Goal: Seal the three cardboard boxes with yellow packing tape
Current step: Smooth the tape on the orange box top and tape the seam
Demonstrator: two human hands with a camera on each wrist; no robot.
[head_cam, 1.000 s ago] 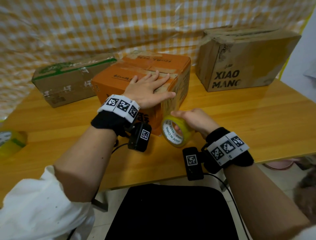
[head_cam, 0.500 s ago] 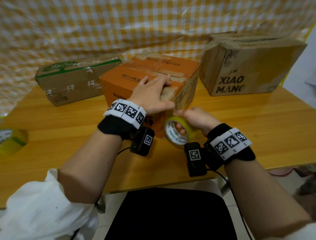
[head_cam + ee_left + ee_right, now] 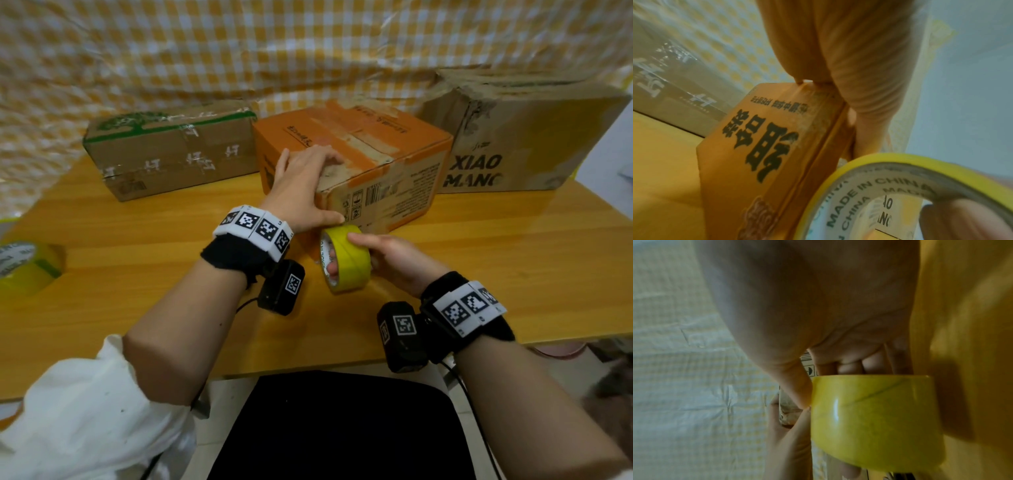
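Checkered yellow cloth [image 3: 205, 51] behind, wooden table [image 3: 479, 260] below. My left hand [image 3: 301, 186] lies flat over the orange box's [image 3: 376, 150] near corner, thumb down its side. My right hand [image 3: 394, 260] grips the yellow tape roll [image 3: 346, 258], fingers through the core, touching that corner. Two brown boxes [image 3: 171, 150] flank it.

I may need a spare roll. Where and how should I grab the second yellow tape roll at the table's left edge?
The spare yellow tape roll seems to lie flat, core hole up. Come from above with the left hand: fingers into the hole, thumb on the outer wall.
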